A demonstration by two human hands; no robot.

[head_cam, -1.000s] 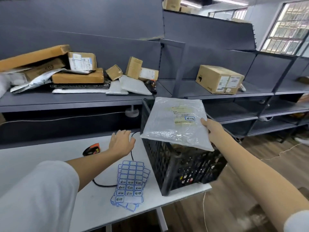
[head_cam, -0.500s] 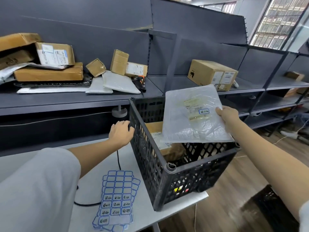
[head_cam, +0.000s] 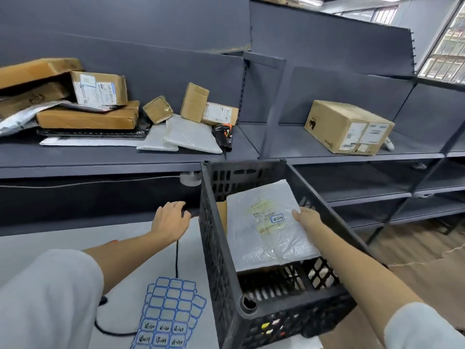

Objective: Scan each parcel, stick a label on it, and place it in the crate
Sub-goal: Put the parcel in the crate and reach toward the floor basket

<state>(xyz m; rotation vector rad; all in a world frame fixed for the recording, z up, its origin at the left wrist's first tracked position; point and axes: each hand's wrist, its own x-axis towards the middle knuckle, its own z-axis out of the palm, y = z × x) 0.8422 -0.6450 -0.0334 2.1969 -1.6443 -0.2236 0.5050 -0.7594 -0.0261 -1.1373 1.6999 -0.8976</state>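
Lowering into the black plastic crate (head_cam: 221, 248), the white poly mailer (head_cam: 266, 222) lies nearly flat, resting on a cardboard box (head_cam: 222, 212) already inside. The right hand (head_cam: 305, 217) pinches the mailer's right edge, thumb on top, just beside its blue-bordered label (head_cam: 277, 218). With that label on, this parcel looks scanned and tagged, and only the letting go seems left. The mailer's long axis runs from the crate's near end toward the far wall, tilted slightly right, label side up.

The left hand (head_cam: 169, 220) rests with relaxed fingers on the white table (head_cam: 75, 240), holding nothing, near the sticker sheets (head_cam: 171, 316). Plenty remains: boxes and mailers (head_cam: 100, 109) wait on the grey shelf (head_cam: 125, 157), beside a handheld scanner (head_cam: 224, 133).
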